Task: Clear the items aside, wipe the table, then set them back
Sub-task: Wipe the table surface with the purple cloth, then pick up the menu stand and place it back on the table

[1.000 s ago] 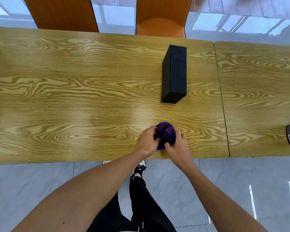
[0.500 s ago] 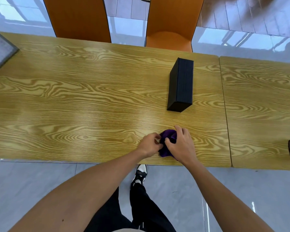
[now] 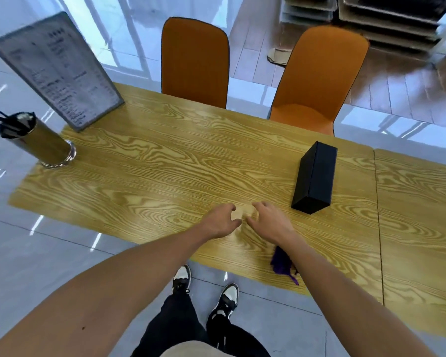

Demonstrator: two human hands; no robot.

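Hands hover empty over the tabletop (image 3: 165, 161), left hand (image 3: 220, 219) and right hand (image 3: 268, 220), each grip loosely spread. Purple cloth (image 3: 282, 262) lies under the right forearm, nearer the edge than the black box (image 3: 314, 177); a careless arm could drag it off. Menu stand (image 3: 59, 70) print is unreadable.

2 orange chairs (image 3: 195, 63) behind wood-grain table (image 3: 165, 161); glossy grey tile floor (image 3: 36, 258) reflecting window light
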